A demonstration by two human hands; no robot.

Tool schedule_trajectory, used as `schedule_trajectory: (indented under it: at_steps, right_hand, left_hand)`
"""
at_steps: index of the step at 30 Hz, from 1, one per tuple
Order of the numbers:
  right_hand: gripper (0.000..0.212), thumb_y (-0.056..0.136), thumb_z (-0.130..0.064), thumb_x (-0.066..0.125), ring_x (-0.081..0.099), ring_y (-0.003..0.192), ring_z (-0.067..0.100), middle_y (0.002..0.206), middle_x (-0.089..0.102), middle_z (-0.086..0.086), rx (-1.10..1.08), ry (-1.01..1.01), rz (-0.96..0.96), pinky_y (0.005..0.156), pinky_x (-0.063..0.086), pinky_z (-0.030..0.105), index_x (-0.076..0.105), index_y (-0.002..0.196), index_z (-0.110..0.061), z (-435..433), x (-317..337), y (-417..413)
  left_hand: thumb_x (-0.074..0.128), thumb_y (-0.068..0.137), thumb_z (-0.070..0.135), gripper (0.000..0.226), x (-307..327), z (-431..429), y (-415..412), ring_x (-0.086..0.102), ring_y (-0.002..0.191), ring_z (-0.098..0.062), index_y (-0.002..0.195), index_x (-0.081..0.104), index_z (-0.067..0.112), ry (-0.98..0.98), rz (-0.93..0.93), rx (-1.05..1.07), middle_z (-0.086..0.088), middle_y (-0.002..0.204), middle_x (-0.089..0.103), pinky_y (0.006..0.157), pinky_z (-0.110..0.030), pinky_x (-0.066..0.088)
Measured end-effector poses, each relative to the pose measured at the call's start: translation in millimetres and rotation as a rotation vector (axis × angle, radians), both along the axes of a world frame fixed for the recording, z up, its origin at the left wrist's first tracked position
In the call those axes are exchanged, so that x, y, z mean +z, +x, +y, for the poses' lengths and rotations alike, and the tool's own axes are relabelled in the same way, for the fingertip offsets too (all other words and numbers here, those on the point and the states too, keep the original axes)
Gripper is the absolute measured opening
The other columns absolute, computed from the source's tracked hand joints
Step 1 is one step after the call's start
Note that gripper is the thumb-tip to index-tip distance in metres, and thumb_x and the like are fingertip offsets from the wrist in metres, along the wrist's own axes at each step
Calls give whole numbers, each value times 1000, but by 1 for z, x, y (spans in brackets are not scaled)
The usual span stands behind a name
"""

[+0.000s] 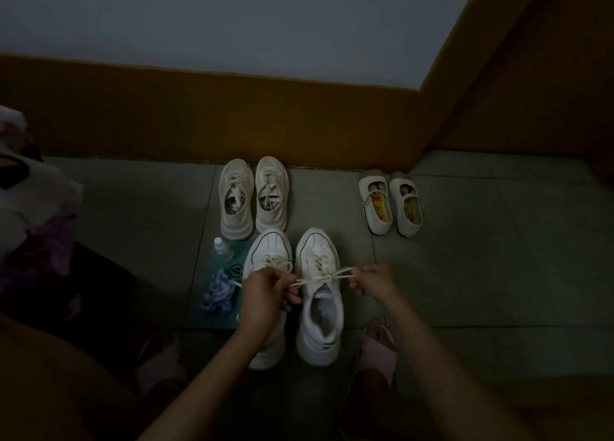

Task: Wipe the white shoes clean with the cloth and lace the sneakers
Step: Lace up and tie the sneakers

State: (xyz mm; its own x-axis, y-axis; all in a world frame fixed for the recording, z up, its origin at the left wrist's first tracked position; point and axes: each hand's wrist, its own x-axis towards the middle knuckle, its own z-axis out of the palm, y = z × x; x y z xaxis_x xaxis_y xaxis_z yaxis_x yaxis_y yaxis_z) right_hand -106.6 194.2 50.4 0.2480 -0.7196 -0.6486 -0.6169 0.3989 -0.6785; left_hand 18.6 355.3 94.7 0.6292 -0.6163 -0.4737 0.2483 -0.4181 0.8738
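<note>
Head view: left hand [265, 291] and right hand [372, 279] each pinch a loop of the cream flat lace [319, 278] on the white chunky-soled sneaker [320, 324] standing on grey floor tiles [465, 274] — an uneven pull could likely slip one loop free, undoing the bow.

White sneakers, four: near left sneaker [265, 251], near right sneaker [318, 247], far left sneaker [236, 222], far right sneaker [271, 219].
Strapped flats, two: left flat [377, 224], right flat [408, 226].
Bottle [222, 248], one.
Blue-and-white cloth [216, 292], one.
Pink slippers, two: left slipper [159, 361], right slipper [380, 351].
Hands, two: left hand [264, 294], right hand [373, 281].
Lace [319, 278] held, one.
</note>
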Motion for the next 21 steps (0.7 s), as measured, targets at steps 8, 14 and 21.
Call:
schedule_trajectory:
  at_steps: [8,14,21]
  right_hand:
    - [27,90,-3,55,46,27,3,54,54,8,-244,64,17,29,34,11,58,64,1,3,-5,3]
    - [15,89,-1,57,46,24,3,52,55,7,-370,89,-15,28,36,10,58,81,12,5,-1,1]
    - [13,90,-15,60,55,55,14,69,58,8,-138,27,-46,45,49,22,61,82,-4,11,15,7]
  left_hand:
    - [54,91,10,13,-4,8,1,62,47,-8,87,63,1,46,-69,11,-10,62,65,46,-14,48]
    - [54,91,10,13,-1,9,0,61,45,-6,87,62,1,63,-88,17,-11,62,64,46,-14,49]
    - [59,88,23,20,10,8,4,61,48,-7,82,64,5,137,-170,-140,-7,64,66,50,-19,50]
